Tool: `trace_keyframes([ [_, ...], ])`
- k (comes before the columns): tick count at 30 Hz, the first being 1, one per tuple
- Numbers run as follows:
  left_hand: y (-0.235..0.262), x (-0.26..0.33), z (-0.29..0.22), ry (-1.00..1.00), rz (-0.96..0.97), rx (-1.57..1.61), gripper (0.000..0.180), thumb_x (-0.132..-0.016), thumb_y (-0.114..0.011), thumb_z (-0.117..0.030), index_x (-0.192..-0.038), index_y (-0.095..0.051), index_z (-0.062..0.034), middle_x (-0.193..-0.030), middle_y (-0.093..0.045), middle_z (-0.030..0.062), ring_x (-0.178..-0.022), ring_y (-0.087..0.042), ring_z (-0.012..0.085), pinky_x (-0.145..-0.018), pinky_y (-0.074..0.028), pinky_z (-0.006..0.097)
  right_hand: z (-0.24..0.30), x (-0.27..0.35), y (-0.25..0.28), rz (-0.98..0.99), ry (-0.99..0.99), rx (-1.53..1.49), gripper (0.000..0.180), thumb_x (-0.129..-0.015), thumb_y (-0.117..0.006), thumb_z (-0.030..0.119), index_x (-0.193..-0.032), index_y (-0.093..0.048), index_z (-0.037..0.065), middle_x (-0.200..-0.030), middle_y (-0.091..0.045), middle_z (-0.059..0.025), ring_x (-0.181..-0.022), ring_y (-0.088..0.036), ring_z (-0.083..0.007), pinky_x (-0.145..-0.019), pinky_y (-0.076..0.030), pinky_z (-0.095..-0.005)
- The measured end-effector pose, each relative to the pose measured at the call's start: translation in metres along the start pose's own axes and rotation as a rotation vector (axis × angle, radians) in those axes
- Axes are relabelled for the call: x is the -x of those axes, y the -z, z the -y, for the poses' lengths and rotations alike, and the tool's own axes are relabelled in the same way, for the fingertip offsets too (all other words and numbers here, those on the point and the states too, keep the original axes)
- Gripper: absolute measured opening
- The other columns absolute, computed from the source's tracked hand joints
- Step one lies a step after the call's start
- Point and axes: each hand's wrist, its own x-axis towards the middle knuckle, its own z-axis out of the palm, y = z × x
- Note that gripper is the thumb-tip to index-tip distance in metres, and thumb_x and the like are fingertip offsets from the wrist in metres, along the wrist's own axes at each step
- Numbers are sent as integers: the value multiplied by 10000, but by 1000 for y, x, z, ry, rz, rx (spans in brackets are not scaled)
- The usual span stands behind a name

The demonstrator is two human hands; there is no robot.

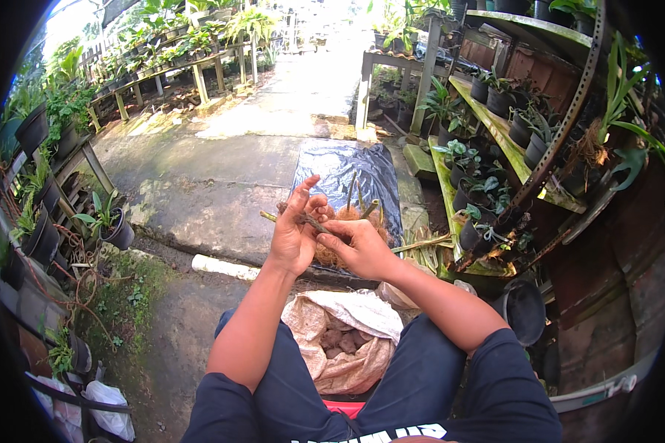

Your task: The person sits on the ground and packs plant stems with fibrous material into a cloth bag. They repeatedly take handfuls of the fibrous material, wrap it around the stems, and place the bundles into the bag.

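Note:
A short plant stem (315, 224) with a green end and a dark, dirt-coated middle lies across the palm of my left hand (294, 235). That hand is turned up and its fingers are partly curled around the stem. With thumb and fingers, my right hand (358, 247) pinches the stem's other end. Just beyond my hands, brown fibre bundles (329, 255) with cut green stems (370, 209) poking up stand on a black plastic sheet (319, 164); my hands partly hide them. Between my knees an open woven sack (303, 317) contains brown soil-like clumps (341, 342).
Potted plants (116, 227) and loose wires line the left side. Sloping wooden shelves (495, 129) with black pots rise at the right, near an empty black pot (523, 310). A white pipe (225, 266) lies across the concrete floor (199, 173). Leaf strips (424, 244) lie right of the sheet.

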Motion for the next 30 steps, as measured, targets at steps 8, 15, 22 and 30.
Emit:
trace_keyframes([
  [8,10,-3,3,-136,-3,-49,354,-1047,-640,-353,-1099,-666,-4,-671,-622,67,-668,-601,139,-679,-493,285,1,0,-3,-15,53,66,291,-1004,-683,169,-1201,-723,-41,-949,-754,-224,-827,-711,-237,-797,-540,-389],
  [15,7,-3,2,-99,-105,-65,399,-1063,-592,-303,-778,-637,-27,-631,-606,85,-574,-583,196,-633,-479,317,3,3,-1,42,33,154,260,-1000,-690,162,-1148,-708,-51,-879,-713,-217,-767,-634,-211,-751,-528,-386],
  [22,-13,-6,-2,-93,-224,-129,236,-1039,-677,-277,-1012,-633,-46,-708,-629,56,-634,-594,150,-638,-473,294,7,1,0,10,-38,175,305,-992,-682,191,-1186,-719,-43,-895,-721,-277,-810,-729,-364,-761,-539,-440],
  [30,-16,-3,14,-181,-290,-98,374,-986,-759,-390,-1056,-613,-53,-689,-580,9,-608,-551,100,-587,-442,246,2,1,-6,36,-81,235,300,-1003,-662,234,-1063,-711,-55,-746,-670,-254,-700,-688,-396,-684,-511,-468],
])
